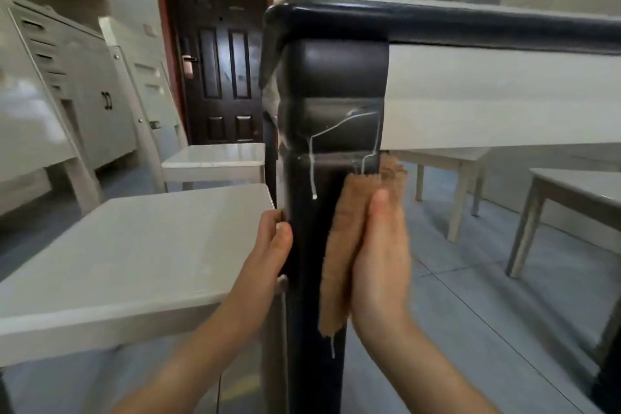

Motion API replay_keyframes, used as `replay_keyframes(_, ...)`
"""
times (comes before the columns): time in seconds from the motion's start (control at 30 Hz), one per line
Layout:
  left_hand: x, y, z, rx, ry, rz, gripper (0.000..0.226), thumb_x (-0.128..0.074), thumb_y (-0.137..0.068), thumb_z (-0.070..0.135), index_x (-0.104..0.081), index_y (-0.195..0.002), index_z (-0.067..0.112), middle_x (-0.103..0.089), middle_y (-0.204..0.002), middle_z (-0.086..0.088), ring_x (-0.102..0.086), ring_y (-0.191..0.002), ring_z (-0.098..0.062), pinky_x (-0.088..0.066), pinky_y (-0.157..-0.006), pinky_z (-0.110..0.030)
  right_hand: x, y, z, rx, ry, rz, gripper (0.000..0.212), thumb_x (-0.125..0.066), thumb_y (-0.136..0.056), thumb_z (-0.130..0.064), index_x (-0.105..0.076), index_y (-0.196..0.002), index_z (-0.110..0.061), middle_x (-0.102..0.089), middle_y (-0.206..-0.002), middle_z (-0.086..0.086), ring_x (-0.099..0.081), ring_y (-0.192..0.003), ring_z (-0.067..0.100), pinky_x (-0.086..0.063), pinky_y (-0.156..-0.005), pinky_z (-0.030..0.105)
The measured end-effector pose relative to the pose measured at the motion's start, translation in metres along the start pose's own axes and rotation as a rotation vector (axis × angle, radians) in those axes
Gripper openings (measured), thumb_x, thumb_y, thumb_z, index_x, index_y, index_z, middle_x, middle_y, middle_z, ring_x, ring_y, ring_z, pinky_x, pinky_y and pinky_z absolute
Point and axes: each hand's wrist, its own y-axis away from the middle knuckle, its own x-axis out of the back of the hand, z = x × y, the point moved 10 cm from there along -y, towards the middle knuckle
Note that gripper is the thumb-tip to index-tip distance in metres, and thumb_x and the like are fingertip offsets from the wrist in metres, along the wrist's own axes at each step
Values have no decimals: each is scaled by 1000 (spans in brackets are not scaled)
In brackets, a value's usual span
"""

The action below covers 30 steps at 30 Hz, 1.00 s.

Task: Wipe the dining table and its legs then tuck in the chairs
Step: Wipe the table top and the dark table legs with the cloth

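Observation:
A thick black table leg (312, 245) stands right in front of me, under the dark rounded edge of the dining table (437, 23). White liquid streaks run down the leg's upper part. My right hand (379, 255) presses a brown cloth (339, 245) flat against the leg's right side, fingers straight and pointing up. My left hand (268, 245) grips the leg's left side, its fingers curled behind the leg and out of sight.
A white chair seat (134, 252) sits close on the left, touching my left forearm; another white chair (215, 161) stands behind it. More pale chairs (571, 195) stand under and beyond the table at right. White cabinets line the left wall, a dark door is behind.

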Motion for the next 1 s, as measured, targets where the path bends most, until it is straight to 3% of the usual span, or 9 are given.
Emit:
replay_keyframes(0.13,-12,28,33,-192,20,-35,17,-41,-93,27,-40,-81,15,-50,-78,7,-58,-59,8,-43,-49,-7,-10,32,19,203,145,-26,51,-40,-99,-28,-27,-149,-31,-48,-143,-9,-45,-133,9,-39,-108,29)
replay_keyframes(0.27,-9,23,39,-120,5,0,30,-23,-103,17,-38,-78,19,-46,-82,6,-52,-73,-7,-40,-46,-3,12,77,76,90,277,-24,56,-36,-96,-32,-18,-137,-64,-34,-144,-36,-33,-135,-10,-31,-116,31)
replay_keyframes(0.43,-17,49,38,-208,-33,-250,36,-31,-88,54,-44,-104,24,-58,-98,6,-60,-92,-9,-54,-70,-21,1,43,28,169,165,-49,43,-39,-102,-19,-35,-144,-28,-54,-134,-23,-47,-127,-5,-40,-105,19)
replay_keyframes(0.53,-21,56,45,-236,-19,-298,42,-30,-86,54,-43,-110,22,-58,-102,2,-60,-91,-4,-52,-79,-25,-3,18,2,251,169,62,48,-38,-102,-29,-34,-147,-14,-55,-138,-3,-49,-129,6,-41,-108,30)
replay_keyframes(0.63,-21,57,46,-244,-12,-281,37,-31,-90,54,-43,-108,24,-57,-101,4,-58,-92,-2,-51,-83,-23,2,49,35,274,288,40,52,-34,-101,-35,-26,-150,-19,-56,-135,0,-55,-123,13,-47,-102,36)
replay_keyframes(0.7,-23,59,44,-234,-22,-283,38,-29,-93,54,-41,-109,22,-54,-98,6,-58,-85,5,-50,-77,-18,16,85,79,165,355,23,56,-30,-99,-53,-24,-149,-30,-55,-134,-10,-58,-118,9,-48,-98,36)
replay_keyframes(0.8,-25,63,44,-228,-43,-289,38,-24,-89,50,-38,-110,22,-52,-96,8,-56,-78,12,-46,-67,-7,30,112,114,74,333,10,69,-24,-85,-79,-30,-139,-37,-39,-134,-43,-40,-130,-6,-30,-112,16)
replay_keyframes(0.9,-24,62,43,-258,-17,-259,29,-25,-98,46,-39,-108,22,-53,-93,11,-56,-81,5,-46,-69,-8,18,85,83,162,324,21,37,-25,-102,-44,-38,-134,-33,-54,-120,-35,-52,-115,-8,-40,-101,16)
replay_keyframes(1.0,-21,59,42,-313,43,-185,35,-31,-91,56,-42,-104,26,-56,-90,20,-56,-86,1,-48,-78,-18,-1,40,26,290,242,55,31,-27,-104,-20,-43,-129,-30,-58,-108,-29,-56,-106,-7,-44,-92,14)
